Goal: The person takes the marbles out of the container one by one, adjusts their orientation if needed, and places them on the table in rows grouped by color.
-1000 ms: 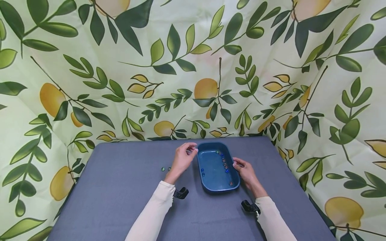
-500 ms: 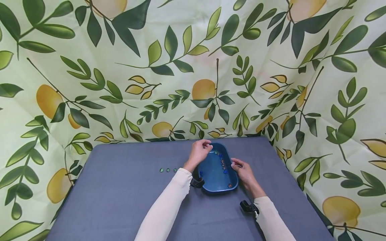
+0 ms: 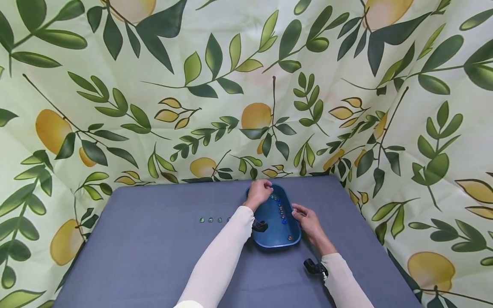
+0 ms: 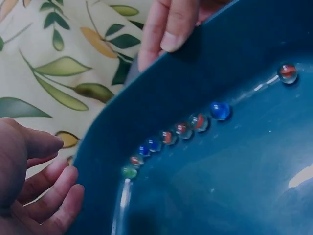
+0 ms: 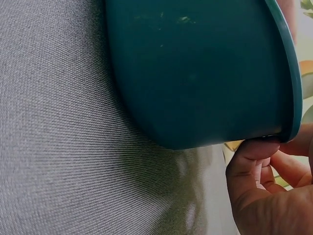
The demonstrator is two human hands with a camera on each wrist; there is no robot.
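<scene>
A deep blue plastic tray [image 3: 273,241] stands on the cloth-covered table with glass marbles inside. Most of them form a curved line along its right wall, such as a blue marble [image 4: 220,111] and a green marble [image 4: 129,172]. A red-streaked marble [image 4: 288,73] lies apart toward the near end. My left hand [image 3: 259,192] is over the tray's far left corner, fingers loosely bent, and no marble shows between thumb and fingers in the left wrist view. My right hand [image 3: 311,222] pinches the tray's right rim, thumb outside, fingers over the edge.
A row of green marbles [image 3: 210,220] lies on the grey table [image 3: 154,248] left of the tray; my left sleeve partly covers its right end. A leaf-and-fruit patterned cloth [image 3: 215,128] hangs behind and at both sides.
My left hand has moved right, from beside the tray's left rim to over its far left corner, uncovering more marbles on the table. My right hand keeps its hold on the rim.
</scene>
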